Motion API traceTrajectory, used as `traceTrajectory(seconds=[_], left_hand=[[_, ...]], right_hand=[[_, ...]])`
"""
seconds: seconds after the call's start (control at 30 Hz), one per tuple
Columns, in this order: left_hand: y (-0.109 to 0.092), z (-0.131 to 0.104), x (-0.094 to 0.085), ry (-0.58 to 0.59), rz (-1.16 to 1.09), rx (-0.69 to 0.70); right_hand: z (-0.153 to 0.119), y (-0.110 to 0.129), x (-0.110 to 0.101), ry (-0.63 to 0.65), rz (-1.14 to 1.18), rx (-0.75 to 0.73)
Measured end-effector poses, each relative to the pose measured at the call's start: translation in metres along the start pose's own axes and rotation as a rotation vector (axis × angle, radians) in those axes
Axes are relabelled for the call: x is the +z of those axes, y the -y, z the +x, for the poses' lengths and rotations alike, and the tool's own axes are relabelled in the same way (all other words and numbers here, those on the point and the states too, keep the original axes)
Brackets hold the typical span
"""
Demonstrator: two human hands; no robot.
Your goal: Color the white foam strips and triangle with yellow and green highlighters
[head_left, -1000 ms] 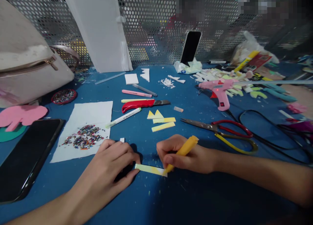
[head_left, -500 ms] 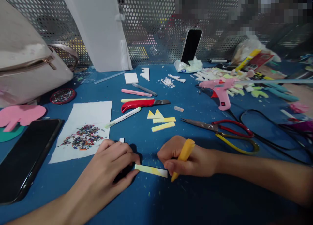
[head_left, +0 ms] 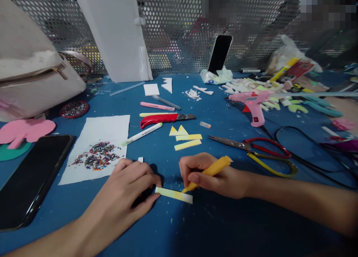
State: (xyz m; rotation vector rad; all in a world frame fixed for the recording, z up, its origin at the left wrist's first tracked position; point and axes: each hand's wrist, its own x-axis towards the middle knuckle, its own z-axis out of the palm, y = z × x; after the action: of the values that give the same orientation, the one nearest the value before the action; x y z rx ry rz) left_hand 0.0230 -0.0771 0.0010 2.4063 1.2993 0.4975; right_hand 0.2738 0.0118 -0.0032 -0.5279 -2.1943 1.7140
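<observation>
My left hand (head_left: 134, 186) pinches the left end of a pale strip (head_left: 173, 194) between thumb and forefinger, against the blue table. The strip is light green at left, yellow toward the middle and whitish at its right end. My right hand (head_left: 212, 176) is closed round a yellow-orange marker (head_left: 216, 166), whose tip is at the strip's upper edge, right of the middle. Beyond the hands lie yellow-tinted strips (head_left: 188, 144) and small yellow triangles (head_left: 179, 131). A white-bodied marker with a green end (head_left: 144, 133) rests left of them.
A red-handled cutter (head_left: 159, 119) lies behind the strips. Scissors (head_left: 251, 147) and a pink glue gun (head_left: 253, 104) with its black cord are on the right. At left are a phone (head_left: 33, 178), a white sheet (head_left: 110, 124) bearing colourful bits, and a bag (head_left: 36, 63).
My right hand has tilted the marker over and brought its tip left and up, from beside the strip's right end to its upper edge. My left hand still holds the strip.
</observation>
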Motion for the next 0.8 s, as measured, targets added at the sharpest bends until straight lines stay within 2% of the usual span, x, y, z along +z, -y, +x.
traceTrajectory(seconds=[0.17, 0.3, 0.47, 0.6, 0.73, 0.8], left_hand=[[-0.0005, 0.0002, -0.0002, -0.013, -0.013, -0.001], [-0.0001, 0.0003, -0.0001, -0.01, -0.007, -0.003], [-0.0002, 0.0004, 0.0, -0.005, -0.007, -0.002], [-0.0012, 0.0011, -0.0002, -0.002, -0.009, -0.006], [-0.0009, 0.0016, -0.0001, -0.012, -0.007, -0.002], [-0.0005, 0.0015, 0.0, -0.012, -0.005, -0.003]], right_hand=[[-0.0006, -0.0015, 0.0003, 0.076, 0.013, -0.022], [-0.0009, -0.001, -0.0001, 0.024, -0.016, 0.006], [-0.0009, -0.0003, -0.0009, 0.101, -0.014, -0.023], [-0.0002, 0.0, -0.0005, 0.03, 0.003, 0.004], [0.0, -0.0004, -0.0001, 0.099, 0.018, -0.005], [0.0001, -0.0001, 0.0002, 0.086, 0.026, -0.002]])
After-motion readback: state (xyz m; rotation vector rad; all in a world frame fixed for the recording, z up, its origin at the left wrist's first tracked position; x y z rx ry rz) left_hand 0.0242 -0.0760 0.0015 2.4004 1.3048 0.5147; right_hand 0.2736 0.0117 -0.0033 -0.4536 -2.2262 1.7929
